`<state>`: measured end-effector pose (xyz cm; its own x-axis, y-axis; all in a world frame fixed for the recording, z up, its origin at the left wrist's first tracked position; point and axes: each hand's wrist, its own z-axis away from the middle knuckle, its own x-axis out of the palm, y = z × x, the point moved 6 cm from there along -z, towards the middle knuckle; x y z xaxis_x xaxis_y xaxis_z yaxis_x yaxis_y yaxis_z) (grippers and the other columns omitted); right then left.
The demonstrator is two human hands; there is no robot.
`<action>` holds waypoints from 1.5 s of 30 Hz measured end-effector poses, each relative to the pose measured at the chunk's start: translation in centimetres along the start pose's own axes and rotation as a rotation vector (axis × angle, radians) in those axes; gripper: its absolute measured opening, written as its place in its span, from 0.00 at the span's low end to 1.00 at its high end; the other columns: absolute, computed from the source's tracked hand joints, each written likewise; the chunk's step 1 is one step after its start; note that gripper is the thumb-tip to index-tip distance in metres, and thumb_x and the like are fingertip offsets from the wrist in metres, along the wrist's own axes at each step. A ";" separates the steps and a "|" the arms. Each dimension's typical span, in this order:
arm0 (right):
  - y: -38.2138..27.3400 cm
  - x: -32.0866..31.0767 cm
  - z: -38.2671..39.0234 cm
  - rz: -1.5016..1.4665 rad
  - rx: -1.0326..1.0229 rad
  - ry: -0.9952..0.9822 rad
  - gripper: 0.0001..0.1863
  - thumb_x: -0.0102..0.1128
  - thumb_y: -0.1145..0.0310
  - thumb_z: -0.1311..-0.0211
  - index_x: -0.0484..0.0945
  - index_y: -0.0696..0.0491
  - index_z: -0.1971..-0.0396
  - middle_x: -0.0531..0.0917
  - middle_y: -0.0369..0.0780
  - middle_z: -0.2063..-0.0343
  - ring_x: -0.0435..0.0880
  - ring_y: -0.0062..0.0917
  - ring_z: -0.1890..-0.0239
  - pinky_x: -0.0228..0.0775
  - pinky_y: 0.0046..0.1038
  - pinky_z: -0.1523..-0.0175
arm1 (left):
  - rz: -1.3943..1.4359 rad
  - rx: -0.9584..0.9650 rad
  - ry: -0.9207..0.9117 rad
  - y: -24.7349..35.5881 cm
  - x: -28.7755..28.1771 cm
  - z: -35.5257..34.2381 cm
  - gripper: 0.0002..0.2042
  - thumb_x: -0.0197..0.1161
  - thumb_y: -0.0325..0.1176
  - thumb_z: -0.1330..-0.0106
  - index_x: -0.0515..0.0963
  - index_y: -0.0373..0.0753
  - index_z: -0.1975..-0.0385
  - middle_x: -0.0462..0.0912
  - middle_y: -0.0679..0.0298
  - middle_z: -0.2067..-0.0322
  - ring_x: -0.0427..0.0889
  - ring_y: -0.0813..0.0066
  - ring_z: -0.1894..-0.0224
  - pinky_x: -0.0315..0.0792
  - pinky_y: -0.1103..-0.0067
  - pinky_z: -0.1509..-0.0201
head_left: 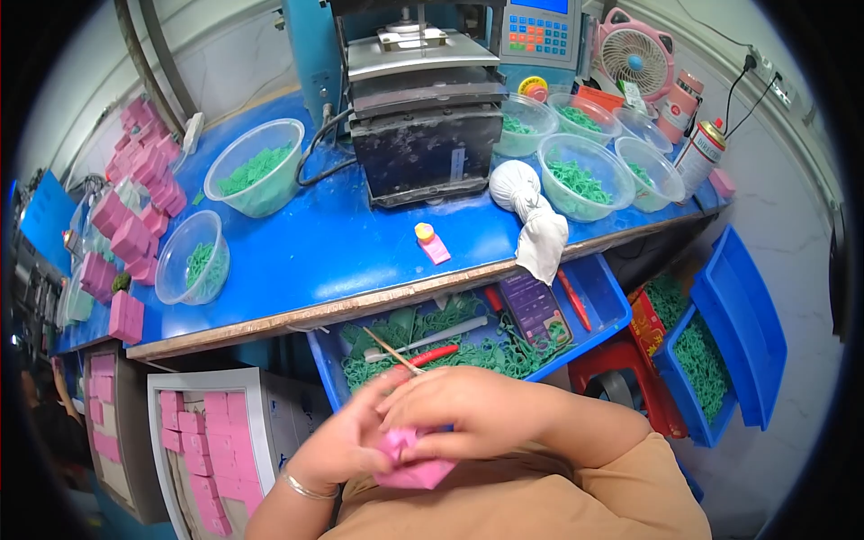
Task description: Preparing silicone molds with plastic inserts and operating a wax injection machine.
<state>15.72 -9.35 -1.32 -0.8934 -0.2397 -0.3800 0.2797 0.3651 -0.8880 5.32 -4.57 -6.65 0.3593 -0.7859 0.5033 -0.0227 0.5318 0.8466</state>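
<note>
Close to my body, a pink block (421,475) with an angular outline is gripped between both hands. My left hand (340,439) holds it from the left, thumb pressed on its edge. My right hand (472,405) lies over the top, its thumb on the block and its fingers overlapping the left ones. A thin wooden stick (389,346) juts up and left from between the hands; its other end is hidden, and I cannot tell what kind of tool it is. Just beyond it is a blue drawer (615,306) with green shreds (477,360).
In the drawer lie a phone (535,310), a red pen (574,299) and a red-handled tool (436,355). A black press (427,148) stands on the blue table (342,256) among tubs (585,175). Pink blocks are stacked left (126,317) and in a box (259,423).
</note>
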 end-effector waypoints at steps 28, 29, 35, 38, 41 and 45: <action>0.8 -0.4 -1.2 0.222 0.050 0.165 0.10 0.58 0.71 0.45 0.72 0.56 0.64 0.73 0.39 0.78 0.76 0.25 0.74 0.67 0.25 0.71 | 0.310 0.164 0.266 0.2 -2.1 -1.3 0.28 0.30 0.54 0.33 0.70 0.33 0.65 0.74 0.59 0.77 0.71 0.73 0.81 0.66 0.80 0.78; 1.0 -0.2 -1.2 0.220 0.050 0.162 0.10 0.58 0.71 0.45 0.72 0.56 0.64 0.73 0.39 0.78 0.76 0.25 0.74 0.67 0.25 0.71 | 0.312 0.164 0.269 0.2 -2.0 -1.2 0.28 0.30 0.54 0.33 0.70 0.33 0.65 0.74 0.59 0.77 0.71 0.73 0.81 0.66 0.80 0.78; 5.1 1.4 -0.5 -0.903 0.381 0.325 0.04 0.48 0.73 0.37 0.70 0.58 0.68 0.80 0.43 0.75 0.77 0.19 0.76 0.63 0.15 0.76 | 0.369 0.147 0.413 0.7 -1.4 -1.4 0.32 0.31 0.58 0.35 0.70 0.29 0.62 0.74 0.58 0.80 0.69 0.74 0.86 0.64 0.81 0.81; 7.3 3.5 0.3 -1.298 0.428 0.283 0.06 0.49 0.70 0.36 0.68 0.56 0.70 0.77 0.39 0.80 0.73 0.17 0.81 0.59 0.14 0.79 | 0.361 0.161 0.389 0.7 -1.4 -1.5 0.32 0.31 0.58 0.35 0.70 0.29 0.63 0.74 0.59 0.81 0.68 0.74 0.86 0.64 0.81 0.81; 8.1 3.5 1.7 -1.087 0.558 0.483 0.10 0.51 0.66 0.37 0.66 0.54 0.75 0.73 0.36 0.82 0.68 0.16 0.84 0.55 0.14 0.81 | 0.485 0.178 0.164 0.0 -1.8 -1.7 0.31 0.30 0.55 0.34 0.70 0.28 0.60 0.75 0.56 0.76 0.71 0.73 0.82 0.66 0.80 0.78; 1.4 -0.9 -0.3 0.222 -0.028 0.517 0.08 0.58 0.67 0.45 0.73 0.55 0.74 0.71 0.39 0.76 0.71 0.24 0.75 0.63 0.25 0.72 | 0.414 0.157 0.198 -0.6 -1.9 -1.2 0.25 0.39 0.50 0.34 0.68 0.31 0.57 0.74 0.58 0.74 0.71 0.75 0.80 0.66 0.80 0.77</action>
<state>16.86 -8.38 -2.17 -0.8721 0.3153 -0.3742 0.4776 0.3820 -0.7912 5.80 -3.03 -8.36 0.4604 -0.4347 0.7740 -0.3367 0.7213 0.6053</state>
